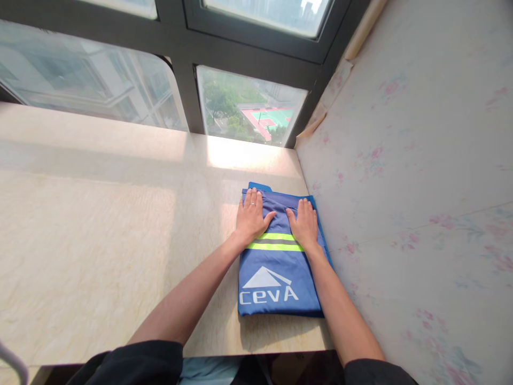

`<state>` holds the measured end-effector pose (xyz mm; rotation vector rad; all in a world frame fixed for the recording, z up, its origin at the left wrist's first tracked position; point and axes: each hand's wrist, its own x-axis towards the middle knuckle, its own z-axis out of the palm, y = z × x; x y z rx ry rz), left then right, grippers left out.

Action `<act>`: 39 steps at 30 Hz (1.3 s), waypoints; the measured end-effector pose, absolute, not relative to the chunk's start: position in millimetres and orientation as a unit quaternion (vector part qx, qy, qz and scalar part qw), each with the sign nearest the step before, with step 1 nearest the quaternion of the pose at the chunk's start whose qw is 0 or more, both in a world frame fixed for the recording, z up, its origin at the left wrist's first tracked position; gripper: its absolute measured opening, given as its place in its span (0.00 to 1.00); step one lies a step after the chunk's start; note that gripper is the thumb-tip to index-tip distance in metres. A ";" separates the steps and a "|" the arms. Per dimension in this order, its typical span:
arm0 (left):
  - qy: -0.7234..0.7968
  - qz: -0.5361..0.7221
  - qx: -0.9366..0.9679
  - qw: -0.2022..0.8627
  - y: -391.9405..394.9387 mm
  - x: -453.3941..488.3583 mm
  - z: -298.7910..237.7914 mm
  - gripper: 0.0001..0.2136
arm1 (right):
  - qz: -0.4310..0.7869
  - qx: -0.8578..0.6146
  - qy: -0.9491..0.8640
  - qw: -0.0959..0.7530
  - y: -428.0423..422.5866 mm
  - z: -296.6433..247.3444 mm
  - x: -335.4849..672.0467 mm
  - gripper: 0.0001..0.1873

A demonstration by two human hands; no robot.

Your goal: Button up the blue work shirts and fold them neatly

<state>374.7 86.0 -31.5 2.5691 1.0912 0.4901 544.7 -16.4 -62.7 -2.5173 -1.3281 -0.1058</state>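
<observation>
The left hand [250,216] and right hand [303,223] lie flat on the folded garment [276,260], clamped on nothing; it sits on the ledge [100,230] close by the wall [401,203], and uneven pressure or a sideways push could crease it or shift its layers

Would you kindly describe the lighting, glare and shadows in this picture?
In the head view, light glares on the pale surface by the window; also in the head view, the folded blue cloth casts a shadow along its near edge.

Left hand [250,215] and right hand [304,224] lie palm-down, thumbs [270,217] turned inward.
</observation>
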 end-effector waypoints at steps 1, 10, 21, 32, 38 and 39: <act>0.377 0.179 0.894 0.162 86.3 374.1 -32.4 0.37 | -0.038 -0.874 -0.462 0.145 -16.4 -63.4 545.1 0.40; 0.369 0.284 0.839 0.281 93.8 362.0 -43.7 0.28 | -0.047 -0.877 -0.460 0.130 -13.8 -61.6 544.0 0.40; 0.362 0.406 0.658 0.520 102.0 214.7 -52.9 0.18 | -0.033 -0.865 -0.420 0.271 -4.9 -10.6 492.2 0.38; 0.446 0.541 0.487 0.521 116.1 133.6 -50.4 0.14 | 0.298 -0.638 -0.419 0.573 39.7 -32.9 247.9 0.17; 0.456 0.479 0.555 0.504 110.2 136.4 -53.1 0.13 | 0.264 -0.640 -0.458 0.558 29.1 -52.3 257.2 0.13; 0.457 0.463 0.574 0.498 108.9 135.9 -54.1 0.13 | 0.267 -0.634 -0.474 0.549 27.5 -50.9 257.1 0.13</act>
